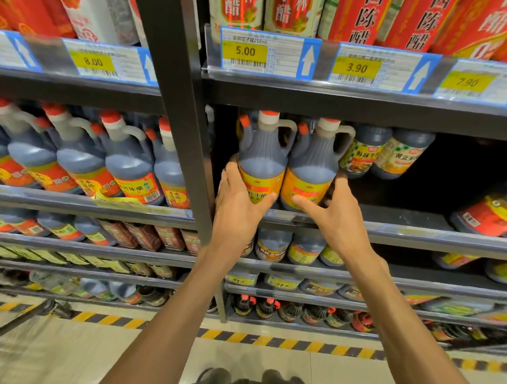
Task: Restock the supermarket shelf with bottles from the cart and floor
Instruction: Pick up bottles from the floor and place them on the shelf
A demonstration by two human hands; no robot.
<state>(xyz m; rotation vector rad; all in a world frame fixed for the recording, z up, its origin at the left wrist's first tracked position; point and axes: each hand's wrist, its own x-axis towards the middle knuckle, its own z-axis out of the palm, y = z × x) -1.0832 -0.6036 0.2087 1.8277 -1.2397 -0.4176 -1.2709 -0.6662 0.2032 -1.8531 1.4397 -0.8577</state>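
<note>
To the left of both hands, a row of dark jugs with red labels [77, 161] is standing on the neighbouring shelf, past the black upright post [178, 96].

The left hand [239, 203] is wrapping around the lower part of the left jug [262, 162], with its thumb lying across the yellow label and its fingers curling round the jug's far left side. This jug is standing upright at the front edge of the shelf [408, 232], its white cap with a red top nearly reaching the shelf above.

The right jug [312, 169] is standing just beside it, the two touching or nearly so. The right hand [339, 211] is gripping it from the right, the thumb pointing left across the yellow label and the fingers reaching round the jug's right side.

Behind and to the right of the right hand, two smaller dark bottles [390, 153] are standing further back on the same shelf. Above the hands, price tags [245, 52] are hanging along the upper shelf edge.
</note>
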